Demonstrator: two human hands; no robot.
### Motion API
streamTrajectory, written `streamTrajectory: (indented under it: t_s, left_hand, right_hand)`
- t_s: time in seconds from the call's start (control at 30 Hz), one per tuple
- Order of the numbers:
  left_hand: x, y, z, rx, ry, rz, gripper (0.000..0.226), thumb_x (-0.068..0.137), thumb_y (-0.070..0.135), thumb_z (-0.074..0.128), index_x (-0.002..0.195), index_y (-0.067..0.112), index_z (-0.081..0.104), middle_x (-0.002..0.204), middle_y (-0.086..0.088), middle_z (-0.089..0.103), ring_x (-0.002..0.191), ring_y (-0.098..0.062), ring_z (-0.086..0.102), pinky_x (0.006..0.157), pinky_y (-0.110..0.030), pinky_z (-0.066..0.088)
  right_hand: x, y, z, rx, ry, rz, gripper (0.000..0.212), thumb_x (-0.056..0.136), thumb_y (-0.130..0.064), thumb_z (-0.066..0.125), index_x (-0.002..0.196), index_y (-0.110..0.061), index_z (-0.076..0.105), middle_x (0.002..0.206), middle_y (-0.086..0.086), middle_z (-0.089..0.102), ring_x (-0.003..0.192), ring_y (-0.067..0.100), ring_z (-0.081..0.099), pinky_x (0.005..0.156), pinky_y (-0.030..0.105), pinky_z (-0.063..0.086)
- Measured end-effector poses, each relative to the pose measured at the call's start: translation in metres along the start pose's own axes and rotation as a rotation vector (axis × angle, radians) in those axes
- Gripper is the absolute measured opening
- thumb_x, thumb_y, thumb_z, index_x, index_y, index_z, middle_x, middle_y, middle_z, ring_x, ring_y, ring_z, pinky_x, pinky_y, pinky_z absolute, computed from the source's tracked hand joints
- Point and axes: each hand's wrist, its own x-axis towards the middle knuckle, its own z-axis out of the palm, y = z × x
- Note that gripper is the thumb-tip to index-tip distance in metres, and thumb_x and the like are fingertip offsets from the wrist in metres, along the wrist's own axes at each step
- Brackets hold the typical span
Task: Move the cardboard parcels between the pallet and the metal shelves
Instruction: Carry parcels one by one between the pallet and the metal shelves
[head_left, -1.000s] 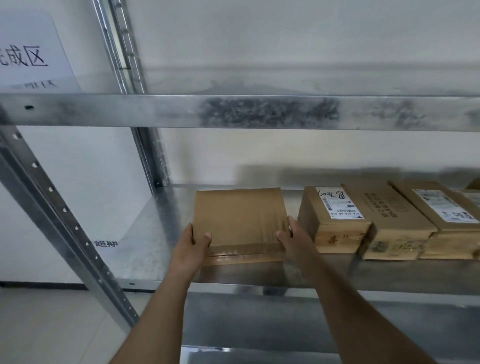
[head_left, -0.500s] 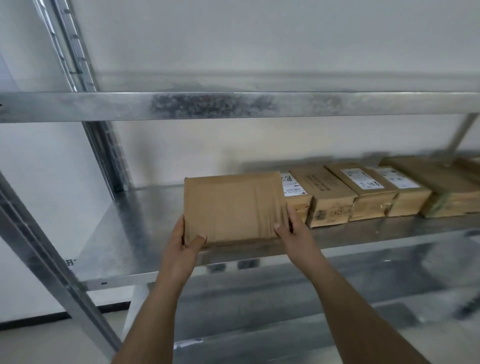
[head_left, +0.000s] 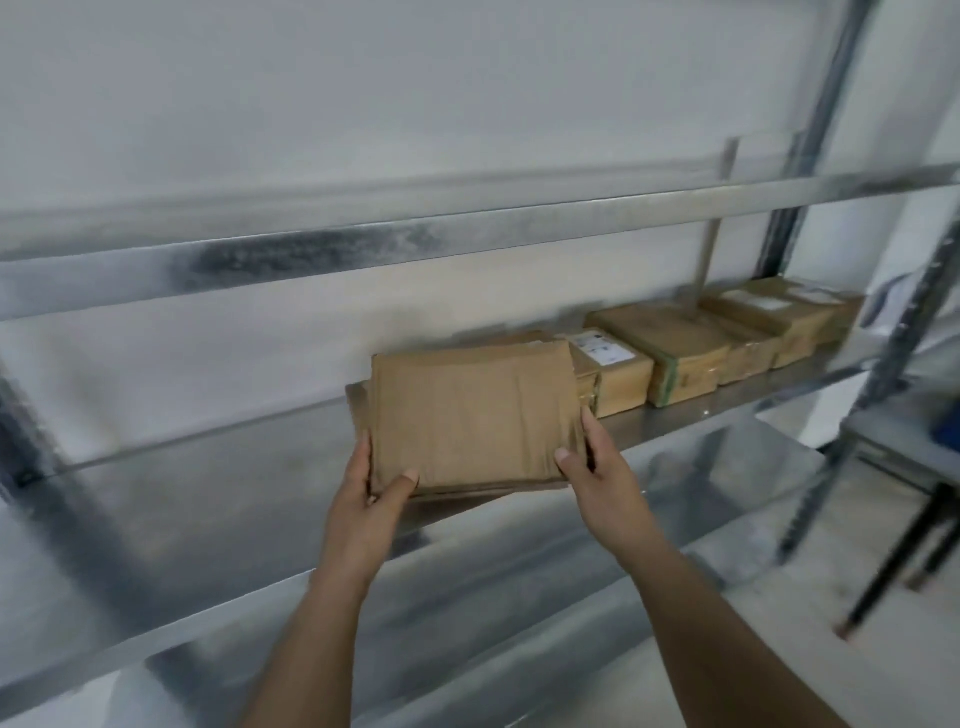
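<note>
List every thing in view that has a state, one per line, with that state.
Held parcel: gripped at both lower corners, tilted up, top face toward the camera, in front of the shelf.
Left hand: grips the parcel's lower left corner.
Right hand: grips its lower right corner.
Row of parcels: lying flat, side by side on the shelf.
Shelf: bare on its left part.

hands — left hand (head_left: 371, 499) and right hand (head_left: 597, 470) both gripping, thumbs on top | arms outstretched
</note>
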Motion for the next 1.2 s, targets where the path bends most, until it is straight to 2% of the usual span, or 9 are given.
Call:
streamTrajectory:
  t_s: [0.13,0.23,0.33,0.47,0.63,0.7,1.0,1.1,1.2]
  left_hand:
    - [-0.007,0.019,0.079,-0.074,-0.066,0.012,0.068,0.088,0.023,0.063,0.145,0.036,0.029,0.129,0.02,0.044,0.097,0.011,0.048,0.09,-0.016,0.033]
    - [-0.009,0.029,0.138,-0.114,-0.122,0.016,0.068,0.089,0.018,0.063,0.146,0.029,0.029,0.135,0.012,0.045,0.104,0.003,0.05,0.095,-0.02,0.034]
    - [-0.014,0.037,0.198,-0.118,-0.194,0.017,0.064,0.089,0.02,0.062,0.145,0.028,0.032,0.131,0.01,0.051,0.11,-0.005,0.053,0.097,-0.026,0.04]
    - [-0.028,0.046,0.278,-0.098,-0.262,0.03,0.057,0.087,0.029,0.062,0.137,0.04,0.038,0.11,0.023,0.056,0.093,0.013,0.051,0.076,-0.018,0.039]
    - [-0.041,0.06,0.355,-0.088,-0.359,0.054,0.058,0.085,0.035,0.064,0.136,0.044,0.038,0.103,0.028,0.055,0.094,0.009,0.053,0.079,-0.022,0.039]
    - [-0.045,0.065,0.383,-0.099,-0.418,0.068,0.062,0.084,0.036,0.066,0.138,0.041,0.036,0.108,0.024,0.056,0.093,0.013,0.052,0.076,-0.016,0.039]
    - [-0.042,0.078,0.503,-0.097,-0.646,0.096,0.072,0.076,0.048,0.067,0.14,0.043,0.033,0.113,0.025,0.056,0.094,0.013,0.053,0.074,-0.015,0.04]
    - [-0.029,0.085,0.554,-0.07,-0.693,0.153,0.066,0.083,0.041,0.065,0.141,0.04,0.034,0.119,0.02,0.056,0.092,0.013,0.051,0.073,-0.013,0.038]
    - [-0.013,0.096,0.606,-0.056,-0.745,0.174,0.065,0.084,0.04,0.064,0.142,0.036,0.034,0.123,0.014,0.057,0.091,0.013,0.05,0.074,-0.015,0.038]
  right_hand:
    - [0.004,0.029,-0.073,0.033,0.07,0.035,0.06,0.098,-0.027,0.047,0.151,-0.022,0.017,0.152,-0.004,0.031,0.124,0.001,0.03,0.1,0.015,0.023]
    - [0.007,0.051,-0.125,0.042,0.131,0.042,0.06,0.098,-0.024,0.047,0.151,-0.021,0.017,0.152,-0.004,0.03,0.126,-0.001,0.029,0.101,0.013,0.023]
    - [0.006,0.075,-0.176,0.029,0.207,0.054,0.059,0.098,-0.023,0.048,0.15,-0.02,0.02,0.15,-0.004,0.033,0.13,0.004,0.033,0.104,0.019,0.025]
    - [0.001,0.109,-0.247,0.04,0.295,0.065,0.054,0.098,-0.022,0.048,0.147,-0.022,0.027,0.142,-0.006,0.043,0.125,0.006,0.041,0.101,0.023,0.032]
    - [-0.007,0.14,-0.314,0.027,0.434,0.147,0.05,0.096,-0.03,0.051,0.142,-0.028,0.032,0.128,-0.01,0.049,0.112,0.008,0.048,0.09,0.025,0.038]
    - [-0.009,0.153,-0.339,0.002,0.479,0.17,0.05,0.095,-0.031,0.051,0.142,-0.027,0.032,0.126,-0.01,0.049,0.107,0.005,0.048,0.084,0.02,0.038]
    - [-0.002,0.202,-0.423,-0.021,0.638,0.252,0.052,0.097,-0.033,0.047,0.145,-0.026,0.03,0.127,-0.006,0.052,0.113,0.014,0.05,0.095,0.037,0.043]
    - [0.014,0.218,-0.454,-0.052,0.699,0.269,0.053,0.095,-0.035,0.049,0.144,-0.026,0.029,0.111,-0.014,0.05,0.1,0.009,0.052,0.083,0.029,0.044]
    - [0.033,0.231,-0.487,-0.048,0.75,0.274,0.064,0.091,-0.037,0.056,0.147,-0.028,0.026,0.121,-0.013,0.047,0.109,0.009,0.049,0.086,0.026,0.04]
